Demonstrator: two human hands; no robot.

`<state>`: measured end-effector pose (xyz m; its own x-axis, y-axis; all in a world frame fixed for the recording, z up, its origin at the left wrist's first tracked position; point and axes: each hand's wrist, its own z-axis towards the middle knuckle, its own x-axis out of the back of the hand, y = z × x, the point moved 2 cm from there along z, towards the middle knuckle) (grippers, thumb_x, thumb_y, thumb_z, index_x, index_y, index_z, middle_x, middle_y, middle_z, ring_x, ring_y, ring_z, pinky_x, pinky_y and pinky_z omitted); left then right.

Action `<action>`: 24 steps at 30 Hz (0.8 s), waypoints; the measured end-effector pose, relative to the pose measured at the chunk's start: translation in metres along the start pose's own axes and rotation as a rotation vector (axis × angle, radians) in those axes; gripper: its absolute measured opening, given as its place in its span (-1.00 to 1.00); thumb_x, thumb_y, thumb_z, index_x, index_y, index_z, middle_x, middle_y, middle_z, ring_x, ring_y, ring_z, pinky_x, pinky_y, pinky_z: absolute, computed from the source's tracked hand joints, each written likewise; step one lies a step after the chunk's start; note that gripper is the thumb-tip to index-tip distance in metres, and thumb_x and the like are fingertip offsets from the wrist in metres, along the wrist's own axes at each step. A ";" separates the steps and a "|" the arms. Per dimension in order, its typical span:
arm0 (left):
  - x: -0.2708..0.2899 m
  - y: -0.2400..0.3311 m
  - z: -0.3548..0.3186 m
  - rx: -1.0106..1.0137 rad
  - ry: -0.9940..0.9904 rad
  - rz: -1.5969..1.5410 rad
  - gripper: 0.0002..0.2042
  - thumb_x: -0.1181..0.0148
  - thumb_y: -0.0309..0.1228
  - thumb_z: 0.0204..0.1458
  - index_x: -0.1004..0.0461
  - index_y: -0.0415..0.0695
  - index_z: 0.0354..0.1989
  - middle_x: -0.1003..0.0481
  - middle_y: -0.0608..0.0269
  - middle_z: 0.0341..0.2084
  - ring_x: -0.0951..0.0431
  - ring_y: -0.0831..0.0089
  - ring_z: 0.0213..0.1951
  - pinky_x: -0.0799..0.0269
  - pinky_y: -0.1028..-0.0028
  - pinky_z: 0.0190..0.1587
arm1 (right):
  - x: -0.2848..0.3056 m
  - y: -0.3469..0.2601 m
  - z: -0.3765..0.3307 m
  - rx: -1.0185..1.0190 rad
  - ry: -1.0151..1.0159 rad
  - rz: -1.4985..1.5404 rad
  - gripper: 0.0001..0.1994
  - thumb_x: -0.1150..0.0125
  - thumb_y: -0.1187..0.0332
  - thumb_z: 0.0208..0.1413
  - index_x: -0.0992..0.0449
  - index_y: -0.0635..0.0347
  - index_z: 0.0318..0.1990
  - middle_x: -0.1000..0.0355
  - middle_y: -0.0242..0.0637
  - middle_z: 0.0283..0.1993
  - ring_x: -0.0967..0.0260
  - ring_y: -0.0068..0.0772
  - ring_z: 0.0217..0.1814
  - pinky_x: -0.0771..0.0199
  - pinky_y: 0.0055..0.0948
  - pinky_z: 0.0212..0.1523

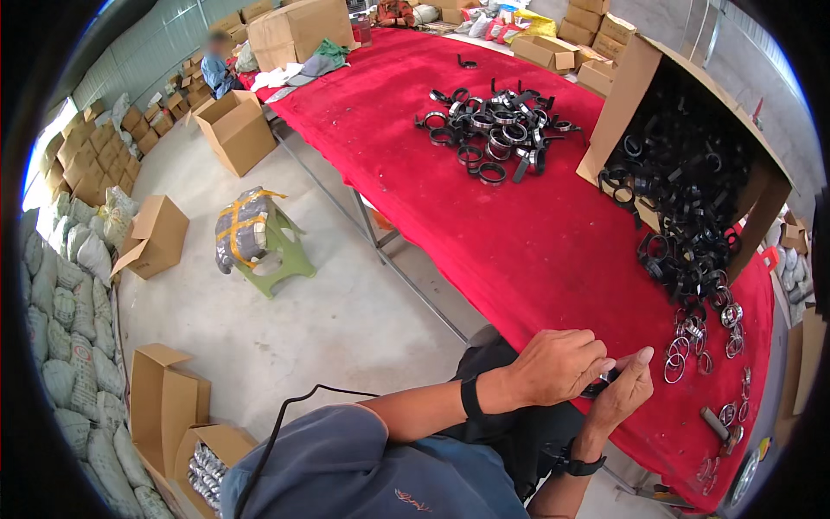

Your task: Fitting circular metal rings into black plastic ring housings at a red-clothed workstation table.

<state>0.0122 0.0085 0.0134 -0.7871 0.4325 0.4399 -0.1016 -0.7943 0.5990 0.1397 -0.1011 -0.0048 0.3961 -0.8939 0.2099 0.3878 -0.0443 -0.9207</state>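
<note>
My left hand is closed, its fingers curled and pinched at a small black ring-shaped part. My right hand grips the same part from the other side, thumb and fingers pressed toward it. Most of the part is hidden by the fingers. Both hands meet over the near edge of the red-covered table. To their right lies a cluster of loose silver metal rings. Farther off on the cloth sits a pile of black ring parts with shiny metal bands, some with short handles.
A cardboard box tipped on its side spills black ring parts onto the table's right. A dark cylinder lies near the right edge. Left are a padded green stool, open cartons and stacked sacks. Another person sits far off.
</note>
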 end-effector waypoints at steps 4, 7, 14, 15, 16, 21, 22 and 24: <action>-0.010 -0.003 0.000 -0.042 0.120 -0.031 -0.82 -0.26 -0.38 0.31 -0.51 -0.18 -0.33 -0.45 0.14 -0.50 -0.53 0.11 -0.45 -0.45 0.21 -0.41 | -0.013 -0.007 0.001 -0.002 0.114 0.064 -0.33 0.10 -0.15 0.58 -0.39 0.22 -0.50 -0.26 -0.44 -0.56 -0.13 -0.57 -0.49 -0.10 -0.42 -0.42; -0.010 -0.003 0.001 -0.077 0.172 -0.019 -0.83 -0.26 -0.39 0.30 -0.51 -0.18 -0.33 -0.44 0.13 -0.51 -0.53 0.10 -0.45 -0.45 0.20 -0.41 | -0.016 -0.012 -0.003 -0.029 0.198 0.131 -0.35 0.11 -0.11 0.59 -0.38 0.20 -0.51 -0.24 -0.45 -0.57 -0.12 -0.59 -0.50 -0.09 -0.45 -0.41; -0.001 0.007 0.002 0.049 0.152 0.017 -0.71 -0.21 -0.29 0.35 -0.45 -0.15 -0.43 -0.41 0.09 -0.54 -0.50 0.08 -0.47 -0.42 0.20 -0.44 | -0.012 -0.004 0.001 0.059 0.165 0.033 -0.38 0.00 0.00 0.59 -0.30 0.17 -0.58 -0.20 -0.49 -0.63 -0.06 -0.63 -0.57 -0.01 -0.42 -0.53; -0.002 0.007 0.003 0.046 0.149 0.013 -0.71 -0.21 -0.29 0.35 -0.45 -0.15 -0.43 -0.41 0.09 -0.54 -0.50 0.08 -0.47 -0.42 0.20 -0.44 | -0.013 -0.004 0.002 0.058 0.170 0.031 -0.38 0.00 0.00 0.59 -0.30 0.17 -0.58 -0.20 -0.49 -0.63 -0.06 -0.63 -0.57 -0.01 -0.42 -0.53; -0.003 0.007 0.004 0.075 0.174 -0.015 -0.68 -0.21 -0.27 0.35 -0.44 -0.15 -0.46 -0.39 0.09 -0.55 -0.49 0.08 -0.50 -0.39 0.20 -0.47 | -0.014 -0.005 0.002 0.101 0.176 -0.029 -0.38 -0.01 0.00 0.59 -0.30 0.18 -0.58 -0.18 -0.49 -0.64 -0.06 -0.63 -0.57 -0.01 -0.42 -0.53; -0.011 0.006 0.003 0.083 0.241 -0.021 -0.65 -0.24 -0.27 0.33 -0.41 -0.13 -0.52 -0.35 0.12 -0.61 -0.43 0.08 -0.59 -0.33 0.19 -0.54 | -0.012 -0.004 0.001 0.104 0.196 -0.030 -0.38 -0.04 0.03 0.58 -0.28 0.19 -0.59 -0.15 -0.49 -0.66 -0.03 -0.63 -0.58 0.01 -0.41 -0.53; -0.013 0.005 0.003 0.044 0.259 -0.024 -0.64 -0.25 -0.28 0.32 -0.41 -0.12 -0.54 -0.33 0.13 -0.63 -0.42 0.09 -0.60 -0.32 0.20 -0.55 | -0.012 -0.005 0.001 0.103 0.201 -0.030 -0.38 -0.04 0.03 0.58 -0.28 0.19 -0.59 -0.15 -0.49 -0.66 -0.03 -0.63 -0.58 0.01 -0.41 -0.53; -0.013 0.006 0.003 0.005 0.272 -0.029 -0.63 -0.26 -0.30 0.32 -0.40 -0.12 -0.56 -0.32 0.14 -0.64 -0.41 0.10 -0.62 -0.31 0.20 -0.57 | -0.013 -0.007 -0.002 0.103 0.193 0.033 -0.37 -0.04 0.04 0.58 -0.27 0.19 -0.62 -0.13 -0.49 -0.67 -0.01 -0.64 -0.58 0.03 -0.41 -0.54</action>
<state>0.0234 -0.0002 0.0133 -0.9185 0.3242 0.2266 -0.1244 -0.7807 0.6124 0.1302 -0.0901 -0.0014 0.2467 -0.9635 0.1044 0.4644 0.0230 -0.8853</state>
